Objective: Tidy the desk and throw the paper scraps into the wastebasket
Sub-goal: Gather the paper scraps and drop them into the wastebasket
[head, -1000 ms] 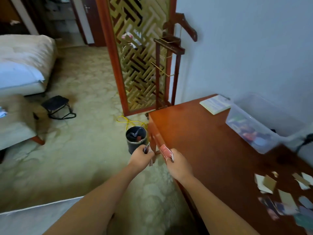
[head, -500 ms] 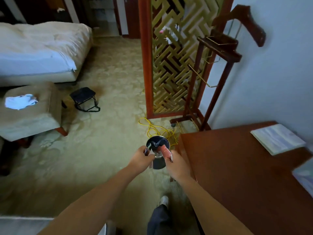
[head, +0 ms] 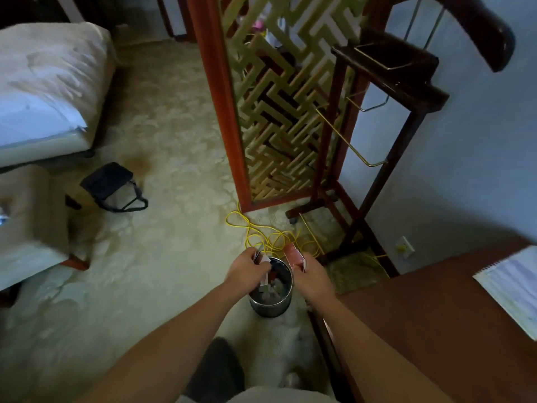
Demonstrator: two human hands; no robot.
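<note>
arms reach forward over the metal wastebasket (head: 271,305) on the carpet (head: 162,257) beside the tabletop (head: 436,330), left hand (head: 247,270) pinching paper scraps (head: 258,254) at its left rim, right hand (head: 312,276) fingers (head: 302,264) gripping a red scrap (head: 293,255) at its right.

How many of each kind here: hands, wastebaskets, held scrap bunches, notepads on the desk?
Hands: 2, left hand and right hand
Wastebasket: 1
Held scrap bunches: 2, left bunch and red bunch
Notepad on the desk: 1
Total: 6
</note>
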